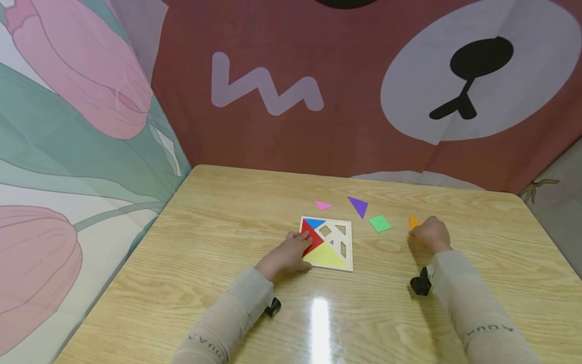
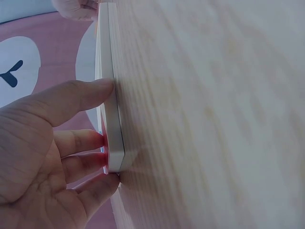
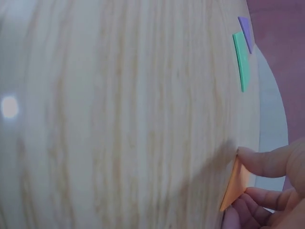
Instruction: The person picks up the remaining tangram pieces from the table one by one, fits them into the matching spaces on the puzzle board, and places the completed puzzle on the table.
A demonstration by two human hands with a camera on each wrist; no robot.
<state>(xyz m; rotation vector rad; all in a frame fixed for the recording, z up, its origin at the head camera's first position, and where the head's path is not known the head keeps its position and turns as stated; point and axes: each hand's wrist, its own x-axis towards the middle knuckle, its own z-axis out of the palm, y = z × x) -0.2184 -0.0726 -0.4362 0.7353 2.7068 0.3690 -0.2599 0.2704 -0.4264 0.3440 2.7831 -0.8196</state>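
Observation:
A square wooden tangram board (image 1: pixel 351 253) lies on the table, with a blue triangle (image 1: pixel 313 223), a red triangle (image 1: pixel 312 237) and a yellow triangle (image 1: pixel 326 257) in it. Several cut-outs on its right side show bare. My left hand (image 1: pixel 290 253) holds the board's near left corner; in the left wrist view the thumb (image 2: pixel 97 93) presses the side edge while fingertips touch the red piece and the corner. Off to the right, my right hand (image 1: pixel 433 234) pinches a flat orange tangram piece (image 3: pixel 237 183) between thumb and fingers, close to the tabletop. That hand partly covers the piece.
Beyond the board lie a pink triangle (image 1: pixel 323 205) and a purple triangle (image 1: pixel 359 206). A green square (image 1: pixel 380 223) sits between the board and my right hand. The wooden table (image 1: pixel 218 212) ends at a printed cloth (image 1: pixel 273 136) behind it.

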